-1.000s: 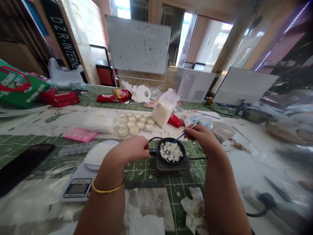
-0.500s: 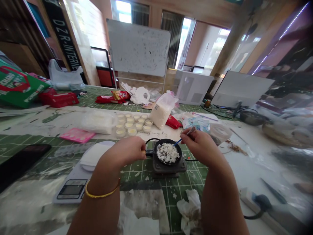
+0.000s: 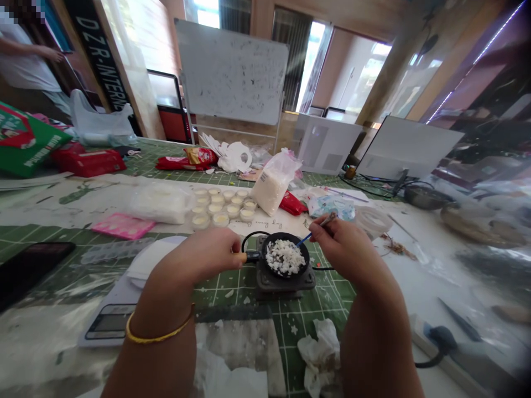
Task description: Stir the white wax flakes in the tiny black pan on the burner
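Note:
A small black pan sits on a dark square hot plate, with white chunks spread across its bottom. On the pan's left, my left hand is closed round its handle. My right hand, at the pan's right, pinches a thin blue stick whose lower end reaches in among the chunks at the right rim.
Small cups with pale contents stand behind the pan, beside a bag of white granules. A scale lies left of my left forearm, crumpled tissue in front. A person stands far left.
A person has come into view at the far left. The view has shifted slightly; my hands keep their holds on the handle and the stick.

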A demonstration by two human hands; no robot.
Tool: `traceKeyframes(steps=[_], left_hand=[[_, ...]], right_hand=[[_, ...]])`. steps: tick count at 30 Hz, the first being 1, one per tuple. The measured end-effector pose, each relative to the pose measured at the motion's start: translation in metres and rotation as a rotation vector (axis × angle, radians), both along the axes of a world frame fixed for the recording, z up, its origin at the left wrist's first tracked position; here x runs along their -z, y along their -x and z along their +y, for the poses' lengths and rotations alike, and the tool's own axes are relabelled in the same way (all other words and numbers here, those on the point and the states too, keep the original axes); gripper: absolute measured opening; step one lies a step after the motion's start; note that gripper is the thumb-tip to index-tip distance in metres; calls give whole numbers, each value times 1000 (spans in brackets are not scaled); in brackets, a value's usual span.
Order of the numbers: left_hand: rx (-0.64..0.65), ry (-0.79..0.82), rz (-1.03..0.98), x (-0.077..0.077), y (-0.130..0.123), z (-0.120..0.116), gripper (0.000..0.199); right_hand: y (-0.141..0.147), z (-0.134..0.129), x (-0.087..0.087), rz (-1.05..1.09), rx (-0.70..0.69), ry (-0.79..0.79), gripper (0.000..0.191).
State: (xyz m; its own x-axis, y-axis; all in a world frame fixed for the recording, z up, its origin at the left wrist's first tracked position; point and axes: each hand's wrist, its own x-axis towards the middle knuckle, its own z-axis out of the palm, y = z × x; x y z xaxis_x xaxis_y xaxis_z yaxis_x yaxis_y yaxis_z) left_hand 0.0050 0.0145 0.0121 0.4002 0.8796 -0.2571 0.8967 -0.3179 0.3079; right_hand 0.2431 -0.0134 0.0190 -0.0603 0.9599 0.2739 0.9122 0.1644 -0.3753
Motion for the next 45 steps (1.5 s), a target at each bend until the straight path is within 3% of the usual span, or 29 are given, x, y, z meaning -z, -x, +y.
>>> traceKeyframes(steps=[3,8,13,18,32,37,42,45], left_hand=[[18,8,-5,0,1,1,30],[6,15,3,1,0,2,26],[-14,29,-6,1,0,1,23],[5,29,-17,3,2,3,25],[-2,48,6,4,0,5,24],[4,68,-13,5,0,7,24],[-8,70,-12,7,1,9,24],[-19,72,4,7,1,9,24]], right_hand=[[-1,-6,-3,14,-30,7,29],[-2,-14,-8,-29,84,-3,31],[4,-12,-6,-23,-25,26,31],[1,-17,-8,17,7,-20,30],[7,-14,-7,-18,-136,99,26],[2,-12,-8,-11,-41,39,27],[0,-9,-7,-25,-87,59,26],[0,-7,-5,-15,-28,43,29]])
